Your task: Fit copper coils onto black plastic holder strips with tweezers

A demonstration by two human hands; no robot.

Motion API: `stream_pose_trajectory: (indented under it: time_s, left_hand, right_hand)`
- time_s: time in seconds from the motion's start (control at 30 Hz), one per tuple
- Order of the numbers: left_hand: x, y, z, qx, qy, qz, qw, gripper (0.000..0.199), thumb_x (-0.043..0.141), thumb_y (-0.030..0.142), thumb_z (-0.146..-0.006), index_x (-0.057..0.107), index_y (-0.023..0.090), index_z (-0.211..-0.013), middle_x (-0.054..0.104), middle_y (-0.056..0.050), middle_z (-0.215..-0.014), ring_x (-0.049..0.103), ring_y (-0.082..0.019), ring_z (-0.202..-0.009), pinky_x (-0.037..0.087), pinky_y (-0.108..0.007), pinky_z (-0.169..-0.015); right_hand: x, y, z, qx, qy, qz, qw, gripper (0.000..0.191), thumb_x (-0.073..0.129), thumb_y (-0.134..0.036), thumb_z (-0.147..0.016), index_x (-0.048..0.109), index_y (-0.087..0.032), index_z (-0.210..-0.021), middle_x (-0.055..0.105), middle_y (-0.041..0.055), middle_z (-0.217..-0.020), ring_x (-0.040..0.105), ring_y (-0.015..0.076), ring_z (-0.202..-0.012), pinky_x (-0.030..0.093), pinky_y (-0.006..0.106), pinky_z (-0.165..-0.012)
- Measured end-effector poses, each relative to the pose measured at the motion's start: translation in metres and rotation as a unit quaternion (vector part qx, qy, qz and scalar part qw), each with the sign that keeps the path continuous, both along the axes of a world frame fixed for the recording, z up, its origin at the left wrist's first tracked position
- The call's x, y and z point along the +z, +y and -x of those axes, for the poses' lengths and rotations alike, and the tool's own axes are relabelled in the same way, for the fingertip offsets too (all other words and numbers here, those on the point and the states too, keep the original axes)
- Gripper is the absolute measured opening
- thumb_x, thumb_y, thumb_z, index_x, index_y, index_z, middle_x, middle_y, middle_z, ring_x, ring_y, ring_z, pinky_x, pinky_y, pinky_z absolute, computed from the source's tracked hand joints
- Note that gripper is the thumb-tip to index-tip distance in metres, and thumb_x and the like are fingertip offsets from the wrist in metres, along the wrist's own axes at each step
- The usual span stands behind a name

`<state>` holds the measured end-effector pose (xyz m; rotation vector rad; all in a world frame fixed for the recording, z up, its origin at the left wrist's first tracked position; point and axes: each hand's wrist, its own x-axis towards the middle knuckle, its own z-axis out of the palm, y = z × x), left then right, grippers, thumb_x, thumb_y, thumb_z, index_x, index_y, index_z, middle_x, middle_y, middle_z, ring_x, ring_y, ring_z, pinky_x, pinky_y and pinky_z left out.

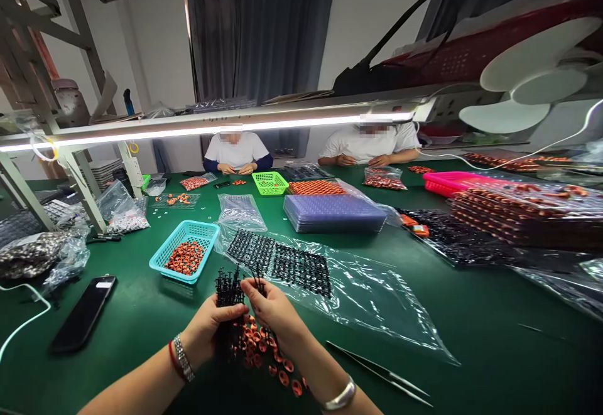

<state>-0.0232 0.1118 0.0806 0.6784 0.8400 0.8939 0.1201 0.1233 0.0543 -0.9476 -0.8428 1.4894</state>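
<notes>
My left hand (211, 321) is wrapped round a bundle of thin black plastic parts (229, 289) that stand upright, near the lower middle of the view. Close against its right side, my right hand (268, 308) pinches a few black strips at the top. Loose orange rings (283, 378) lie on the green table just below and between the hands. Beyond them, black grid pieces (301, 269) rest on a clear plastic sheet (377, 296). A blue basket (155, 263) with more orange rings stands to the left.
Tweezers (381, 371) lie at the right front, a black phone (85, 314) at the left. Stacked clear trays (334, 214) and a green basket (270, 183) stand further back. Two people sit across the table (471, 314). A lamp bar (188, 131) and fan (546, 85) hang above.
</notes>
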Motion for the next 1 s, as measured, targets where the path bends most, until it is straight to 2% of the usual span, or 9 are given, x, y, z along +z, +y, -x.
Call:
stream_pose_trajectory:
  time_s: [0.1, 0.2, 0.27, 0.4, 0.53, 0.63, 0.77, 0.87, 1.0]
  left_hand:
    - [0.002, -0.002, 0.0, -0.002, -0.002, -0.004, 1.0, 0.049, 0.097, 0.016, -0.048, 0.069, 0.011, -0.089, 0.073, -0.003, -0.07, 0.068, -0.015, -0.061, 0.053, -0.023, -0.061]
    - [0.001, -0.001, 0.0, 0.003, 0.0, -0.001, 1.0, 0.044, 0.096, 0.019, -0.051, 0.068, 0.012, -0.085, 0.074, -0.004, -0.072, 0.068, -0.016, -0.062, 0.053, -0.024, -0.061]
    - [-0.001, 0.001, 0.001, 0.006, 0.002, 0.0, 1.0, 0.043, 0.095, 0.02, -0.053, 0.069, 0.012, -0.085, 0.074, -0.004, -0.074, 0.069, -0.016, -0.063, 0.054, -0.026, -0.062]
    - [-0.004, 0.003, 0.003, 0.02, 0.007, 0.0, 1.0, 0.043, 0.094, 0.021, -0.054, 0.068, 0.013, -0.087, 0.071, -0.002, -0.068, 0.066, -0.015, -0.059, 0.053, -0.025, -0.059]
    - [-0.005, 0.003, 0.003, 0.026, 0.009, 0.001, 1.0, 0.041, 0.095, 0.022, -0.052, 0.065, 0.014, -0.079, 0.067, 0.0, -0.059, 0.064, -0.015, -0.055, 0.051, -0.024, -0.055]
    - [-0.003, 0.003, 0.003, 0.028, 0.005, -0.009, 1.0, 0.043, 0.097, 0.023, -0.049, 0.065, 0.013, -0.076, 0.068, -0.001, -0.061, 0.064, -0.014, -0.056, 0.051, -0.024, -0.057]
    - [-0.001, 0.002, 0.002, 0.028, -0.003, -0.022, 0.999, 0.052, 0.099, 0.025, -0.045, 0.07, 0.011, -0.086, 0.071, -0.003, -0.068, 0.066, -0.016, -0.06, 0.052, -0.027, -0.062]
    - [0.0, 0.001, 0.002, 0.028, -0.006, -0.028, 0.999, 0.056, 0.099, 0.024, -0.044, 0.072, 0.01, -0.091, 0.075, -0.007, -0.077, 0.069, -0.019, -0.067, 0.054, -0.03, -0.068]
    - [-0.001, 0.003, 0.003, 0.036, -0.006, -0.031, 0.999, 0.049, 0.099, 0.023, -0.046, 0.072, 0.012, -0.086, 0.073, -0.004, -0.073, 0.066, -0.016, -0.064, 0.053, -0.027, -0.066]
  right_hand:
    - [-0.002, 0.002, 0.002, 0.003, 0.002, 0.005, 1.0, 0.022, 0.069, -0.031, -0.092, 0.058, -0.015, -0.082, 0.041, -0.0133, -0.052, 0.03, 0.0019, -0.034, 0.026, 0.014, -0.034]
    - [-0.001, 0.002, 0.0, 0.001, 0.024, 0.005, 1.0, 0.025, 0.068, -0.034, -0.093, 0.056, -0.016, -0.081, 0.041, -0.0128, -0.053, 0.027, 0.0015, -0.035, 0.024, 0.014, -0.034]
    - [0.003, 0.0, -0.001, -0.002, 0.042, 0.002, 0.999, 0.032, 0.073, -0.042, -0.087, 0.055, -0.016, -0.079, 0.048, -0.0106, -0.058, 0.026, 0.0009, -0.036, 0.023, 0.015, -0.035]
    - [0.01, -0.004, -0.006, -0.023, 0.073, -0.004, 0.997, 0.053, 0.086, -0.059, -0.062, 0.053, -0.018, -0.075, 0.06, -0.0034, -0.066, 0.04, 0.004, -0.046, 0.029, 0.017, -0.04]
    - [0.014, -0.003, -0.009, -0.017, 0.081, 0.006, 0.997, 0.059, 0.087, -0.064, -0.053, 0.055, -0.02, -0.078, 0.047, -0.0083, -0.053, 0.04, 0.0065, -0.045, 0.034, 0.019, -0.043]
    - [0.014, -0.004, -0.006, 0.031, 0.063, 0.017, 0.997, 0.065, 0.086, -0.069, -0.051, 0.057, -0.019, -0.082, 0.04, -0.0116, -0.047, 0.031, 0.0044, -0.037, 0.026, 0.019, -0.037]
    - [0.01, -0.006, 0.001, 0.076, 0.031, 0.008, 0.997, 0.064, 0.087, -0.069, -0.05, 0.054, -0.019, -0.075, 0.035, -0.0142, -0.041, 0.024, 0.0023, -0.032, 0.019, 0.019, -0.034]
    - [0.008, -0.007, 0.003, 0.074, 0.021, -0.005, 0.997, 0.06, 0.087, -0.066, -0.055, 0.054, -0.019, -0.073, 0.036, -0.0149, -0.039, 0.024, 0.0022, -0.031, 0.019, 0.018, -0.034]
    - [0.011, -0.009, 0.001, 0.038, 0.027, -0.007, 0.999, 0.062, 0.086, -0.068, -0.053, 0.057, -0.018, -0.075, 0.039, -0.0127, -0.038, 0.027, 0.003, -0.033, 0.022, 0.019, -0.036]
